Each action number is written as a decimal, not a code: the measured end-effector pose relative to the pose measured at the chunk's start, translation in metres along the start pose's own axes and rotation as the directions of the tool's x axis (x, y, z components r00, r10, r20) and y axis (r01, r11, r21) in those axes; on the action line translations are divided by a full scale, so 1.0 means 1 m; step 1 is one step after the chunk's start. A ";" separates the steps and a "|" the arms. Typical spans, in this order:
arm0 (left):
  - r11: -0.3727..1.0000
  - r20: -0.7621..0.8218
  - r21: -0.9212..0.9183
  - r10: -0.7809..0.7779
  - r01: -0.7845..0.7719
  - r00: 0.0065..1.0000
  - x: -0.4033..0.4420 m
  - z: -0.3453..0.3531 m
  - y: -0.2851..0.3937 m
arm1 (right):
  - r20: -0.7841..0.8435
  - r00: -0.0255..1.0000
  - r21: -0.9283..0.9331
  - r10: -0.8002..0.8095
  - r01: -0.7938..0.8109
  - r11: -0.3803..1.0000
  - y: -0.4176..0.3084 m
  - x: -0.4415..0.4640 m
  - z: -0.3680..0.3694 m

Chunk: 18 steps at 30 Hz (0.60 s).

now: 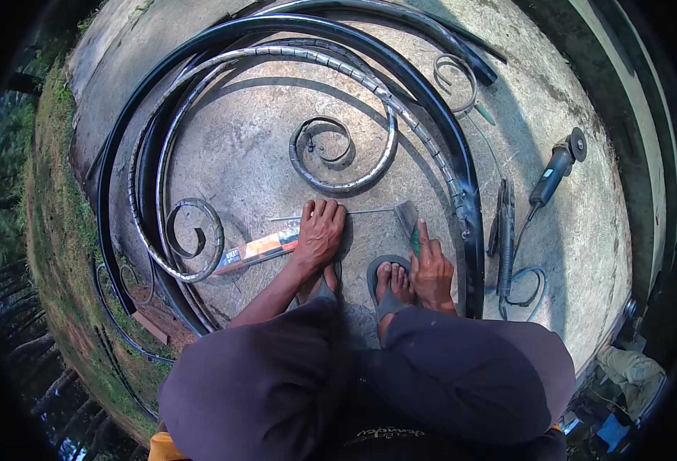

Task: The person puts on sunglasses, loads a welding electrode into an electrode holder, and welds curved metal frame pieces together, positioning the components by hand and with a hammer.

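My left hand point(321, 234) presses down with its fingers over a thin grey rod point(369, 211) lying on the concrete. Partly under that wrist lies an orange, white and blue packet point(255, 250). My right hand point(432, 270) is closed round the green handle of a broad, flat-headed tool point(407, 217), its index finger stretched along the handle. The tool's grey head meets or nearly meets the rod's right end; I cannot tell if they touch. Its exact kind is unclear.
Curved metal scrollwork point(269, 54) and black bent tubes point(461, 161) arc around the work spot. At right lie an angle grinder point(557, 169) and a welding electrode holder point(505, 230) with its cable. My sandalled foot point(390, 284) is close to my right hand. Grass point(61, 269) borders the concrete.
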<state>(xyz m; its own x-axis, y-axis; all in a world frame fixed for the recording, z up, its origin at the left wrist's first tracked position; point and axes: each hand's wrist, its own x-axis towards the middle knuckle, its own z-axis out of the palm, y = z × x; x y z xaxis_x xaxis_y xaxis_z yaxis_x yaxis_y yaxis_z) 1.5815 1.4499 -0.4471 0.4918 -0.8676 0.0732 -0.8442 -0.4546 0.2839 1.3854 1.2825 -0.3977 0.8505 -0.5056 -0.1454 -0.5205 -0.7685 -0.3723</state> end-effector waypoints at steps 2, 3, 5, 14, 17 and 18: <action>1.000 0.002 0.005 0.000 0.000 1.000 0.004 0.001 -0.001 | 0.129 0.990 -0.104 0.060 -0.047 0.993 0.001 0.006 -0.004; 1.000 -0.010 0.009 0.002 -0.002 1.000 0.008 0.003 -0.002 | 0.117 0.992 -0.107 0.055 -0.042 0.993 0.002 0.010 -0.004; 0.999 -0.031 0.029 0.018 -0.018 0.999 0.005 0.004 -0.002 | 0.007 1.000 -0.009 -0.005 0.005 1.000 0.001 0.005 -0.004; 1.000 0.048 -0.001 0.016 -0.016 0.999 0.008 -0.003 -0.003 | 0.034 0.999 0.015 0.003 -0.004 1.000 -0.005 0.004 -0.005; 1.000 0.057 -0.023 0.006 -0.004 0.998 0.010 -0.005 -0.002 | 0.145 0.988 -0.120 0.050 -0.033 0.992 -0.002 0.009 -0.004; 1.000 0.044 -0.016 0.004 -0.003 0.999 0.015 -0.004 -0.005 | 0.135 0.990 -0.122 0.040 -0.024 0.992 0.000 0.014 -0.003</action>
<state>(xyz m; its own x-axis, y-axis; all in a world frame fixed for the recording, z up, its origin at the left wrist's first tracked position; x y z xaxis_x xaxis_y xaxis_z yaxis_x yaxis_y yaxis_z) 1.5938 1.4395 -0.4439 0.4788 -0.8773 0.0324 -0.8422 -0.4487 0.2988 1.3970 1.2738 -0.3968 0.8314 -0.4787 -0.2822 -0.5460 -0.7983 -0.2542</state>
